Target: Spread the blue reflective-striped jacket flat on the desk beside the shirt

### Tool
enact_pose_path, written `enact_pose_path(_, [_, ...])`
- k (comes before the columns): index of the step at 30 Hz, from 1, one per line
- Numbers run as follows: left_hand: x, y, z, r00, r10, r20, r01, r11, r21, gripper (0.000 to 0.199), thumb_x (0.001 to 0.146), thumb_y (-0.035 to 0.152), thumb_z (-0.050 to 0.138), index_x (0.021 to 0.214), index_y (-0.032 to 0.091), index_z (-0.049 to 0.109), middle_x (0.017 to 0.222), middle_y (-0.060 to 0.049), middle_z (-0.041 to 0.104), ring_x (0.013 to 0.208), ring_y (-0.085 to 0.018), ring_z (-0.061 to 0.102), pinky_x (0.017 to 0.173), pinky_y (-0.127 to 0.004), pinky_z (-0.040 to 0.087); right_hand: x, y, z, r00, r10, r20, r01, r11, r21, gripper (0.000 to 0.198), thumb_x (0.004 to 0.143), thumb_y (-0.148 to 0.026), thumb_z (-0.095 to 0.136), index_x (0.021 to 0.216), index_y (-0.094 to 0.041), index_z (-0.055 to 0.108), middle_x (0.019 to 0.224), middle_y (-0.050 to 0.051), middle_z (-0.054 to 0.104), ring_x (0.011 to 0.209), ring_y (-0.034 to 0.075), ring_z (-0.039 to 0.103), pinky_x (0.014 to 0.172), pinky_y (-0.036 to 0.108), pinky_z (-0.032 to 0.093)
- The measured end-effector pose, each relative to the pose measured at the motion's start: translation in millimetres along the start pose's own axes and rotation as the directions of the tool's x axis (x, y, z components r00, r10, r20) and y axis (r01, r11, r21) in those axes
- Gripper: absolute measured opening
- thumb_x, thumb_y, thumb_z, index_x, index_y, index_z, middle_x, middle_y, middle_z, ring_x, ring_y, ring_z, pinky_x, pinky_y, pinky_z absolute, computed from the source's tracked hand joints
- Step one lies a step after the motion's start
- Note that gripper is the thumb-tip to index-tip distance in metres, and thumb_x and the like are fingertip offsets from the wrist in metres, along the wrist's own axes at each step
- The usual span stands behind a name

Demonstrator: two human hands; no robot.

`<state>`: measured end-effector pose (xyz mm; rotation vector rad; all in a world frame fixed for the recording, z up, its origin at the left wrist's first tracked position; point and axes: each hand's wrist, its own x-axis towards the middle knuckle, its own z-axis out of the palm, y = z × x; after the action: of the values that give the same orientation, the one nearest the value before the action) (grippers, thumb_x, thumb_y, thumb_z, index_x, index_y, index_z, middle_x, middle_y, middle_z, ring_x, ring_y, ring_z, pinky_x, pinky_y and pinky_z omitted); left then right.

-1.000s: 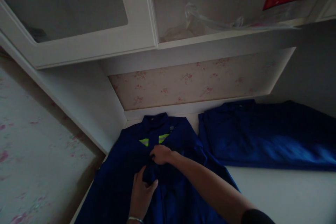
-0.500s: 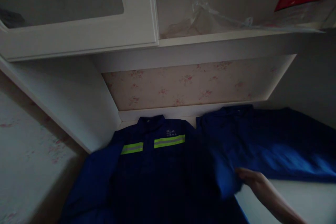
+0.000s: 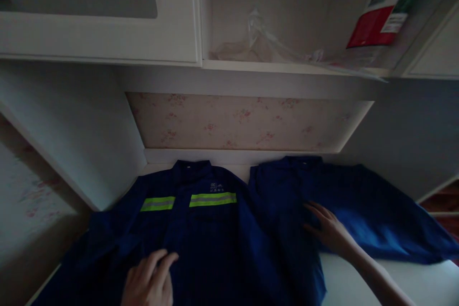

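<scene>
A dark blue work jacket [image 3: 211,244] with two yellow-green reflective stripes lies front up on a white surface [image 3: 390,282], collar toward the wall. My left hand [image 3: 148,282] rests flat on its lower front, fingers apart, holding nothing. To the right lies a second blue garment [image 3: 380,215], spread sideways. My right hand [image 3: 328,229] lies flat on that garment's left part, fingers spread, close to the jacket's right sleeve.
A floral-papered back wall [image 3: 244,122] stands behind the clothes. Above hang white cabinets [image 3: 107,33] and an open shelf holding clear plastic wrap [image 3: 272,43] and a red-and-white packet [image 3: 380,14]. A white side panel [image 3: 71,138] closes the left.
The jacket front went from partly open with both hands at its middle to laid flat. My right hand moved right onto the second garment; my left hand dropped to the jacket's lower front.
</scene>
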<state>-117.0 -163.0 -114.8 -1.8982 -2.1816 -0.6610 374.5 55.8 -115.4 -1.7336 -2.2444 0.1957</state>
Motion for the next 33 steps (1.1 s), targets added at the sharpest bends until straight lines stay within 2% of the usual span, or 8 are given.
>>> enact_pose_path(4, [16.3,33.6,29.5,0.984,-0.024,0.176,0.045,0.992,-0.118,0.042,0.088,0.029,0.04,0.125,0.03,0.059,0.133,-0.004,0.059,0.117,-0.024,0.057,0.096,-0.043,0.048,17.4,1.6,15.9,0.983,0.023,0.182,0.004,0.989,-0.148,0.065,0.081,-0.061,0.049,0.139,-0.031,0.045,0.148,0.009,0.04,0.133,0.035,0.038,0.106,0.06,0.027])
enact_pose_path(8, [55.1,31.8,44.9,0.953,-0.103,0.284,0.127,0.989,-0.069,0.049,0.095,0.044,0.026,0.137,0.028,0.047,0.148,-0.004,0.043,0.135,-0.023,0.039,0.111,-0.055,0.029,16.7,-4.0,19.8,0.994,0.014,0.104,0.011,0.972,-0.234,0.046,0.092,-0.051,0.036,0.13,-0.033,0.054,0.138,0.007,0.053,0.122,0.031,0.05,0.1,0.054,0.037])
enact_pose_path(13, [105.2,14.7,67.6,0.911,-0.234,0.341,0.21,0.972,0.106,0.055,0.093,0.05,0.027,0.142,0.028,0.039,0.156,-0.003,0.025,0.143,-0.032,0.02,0.106,-0.074,0.011,22.1,-2.3,19.9,0.998,-0.013,0.057,0.026,0.972,-0.234,0.046,0.094,-0.036,0.026,0.126,-0.022,0.057,0.125,0.009,0.062,0.102,0.027,0.062,0.085,0.038,0.047])
enact_pose_path(16, [118.9,3.9,82.3,0.906,-0.251,0.342,0.217,0.967,0.133,0.056,0.09,0.052,0.033,0.141,0.029,0.041,0.155,-0.004,0.027,0.142,-0.036,0.02,0.103,-0.077,0.003,33.6,5.7,15.1,0.992,0.128,-0.001,-0.127,0.986,-0.104,0.051,0.093,-0.04,0.023,0.129,-0.02,0.052,0.124,0.011,0.063,0.1,0.028,0.065,0.079,0.037,0.05])
enact_pose_path(20, [131.7,-12.8,97.1,0.915,-0.229,0.331,0.193,0.971,0.139,0.056,0.089,0.053,0.033,0.14,0.033,0.041,0.155,-0.002,0.028,0.142,-0.035,0.02,0.103,-0.076,0.002,61.1,8.7,-17.2,0.87,0.465,-0.161,-0.453,0.885,0.106,0.058,0.09,-0.048,0.025,0.124,-0.012,0.056,0.102,0.02,0.07,0.079,0.033,0.068,0.064,0.039,0.05])
enact_pose_path(23, [143.5,-27.0,105.8,0.925,-0.204,0.322,0.177,0.978,0.112,0.056,0.088,0.055,0.034,0.14,0.035,0.041,0.155,-0.002,0.029,0.142,-0.034,0.02,0.103,-0.076,0.002,80.7,-1.6,-61.0,0.793,0.542,-0.278,-0.515,0.84,0.171,0.065,0.091,-0.052,0.022,0.124,-0.007,0.055,0.1,0.026,0.068,0.077,0.035,0.067,0.061,0.041,0.048])
enact_pose_path(29, [154.9,-36.3,105.4,0.947,-0.176,0.267,0.194,0.98,-0.041,0.054,0.086,0.048,0.041,0.135,0.026,0.05,0.152,-0.011,0.035,0.141,-0.037,0.022,0.103,-0.076,-0.004,79.0,-52.6,-140.4,0.8,0.382,-0.463,-0.339,0.924,0.177,0.054,0.093,-0.054,0.03,0.126,-0.019,0.055,0.115,0.018,0.065,0.102,0.034,0.062,0.083,0.042,0.046])
enact_pose_path(33, [136.1,-6.2,87.0,0.965,-0.133,0.226,0.19,0.948,-0.257,0.054,0.086,0.051,0.043,0.127,0.018,0.055,0.149,-0.014,0.039,0.14,-0.031,0.028,0.115,-0.058,0.008,33.3,-106.1,-160.5,0.78,-0.016,-0.626,0.073,0.995,0.065,0.032,0.09,-0.039,0.046,0.111,-0.02,0.062,0.099,0.011,0.071,0.088,0.027,0.068,0.081,0.04,0.053])
